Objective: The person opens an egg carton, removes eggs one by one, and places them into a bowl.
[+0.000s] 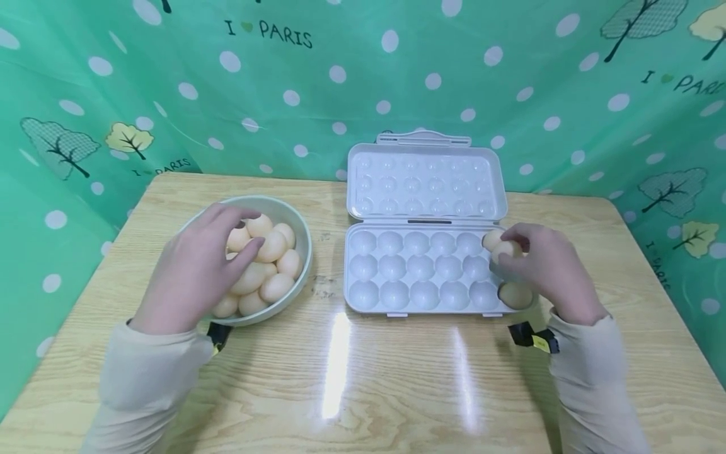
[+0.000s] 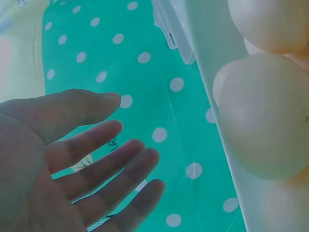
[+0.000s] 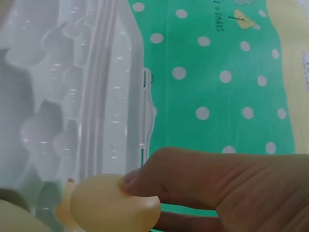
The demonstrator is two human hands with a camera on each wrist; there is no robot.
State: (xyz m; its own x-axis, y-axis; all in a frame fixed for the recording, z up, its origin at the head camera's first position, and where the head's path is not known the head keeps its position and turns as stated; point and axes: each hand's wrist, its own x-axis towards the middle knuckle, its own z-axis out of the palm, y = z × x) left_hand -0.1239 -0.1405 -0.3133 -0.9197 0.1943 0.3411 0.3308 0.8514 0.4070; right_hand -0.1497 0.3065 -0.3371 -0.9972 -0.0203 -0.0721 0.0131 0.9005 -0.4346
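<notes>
A pale green bowl [image 1: 303, 277] full of cream-coloured eggs [image 1: 278, 288] stands on the left of the table. Over its left part hovers my left hand [image 1: 195, 268], fingers spread and slightly bent; the left wrist view shows nothing in its grasp. To the right lies a white plastic egg box [image 1: 407, 279] with rows of round cups. Between thumb and fingers my right hand [image 1: 547, 268] pinches an egg [image 3: 113, 203] at the middle of the rightmost column. One egg [image 1: 492, 239] sits in that column's back cup and another egg [image 1: 515, 295] in its front cup.
The box's lid [image 1: 426, 180] is hinged up at the back, close to the green dotted cloth [image 1: 317, 113] hanging behind and around the table. Wooden tabletop [image 1: 391, 378] extends in front of the box and bowl.
</notes>
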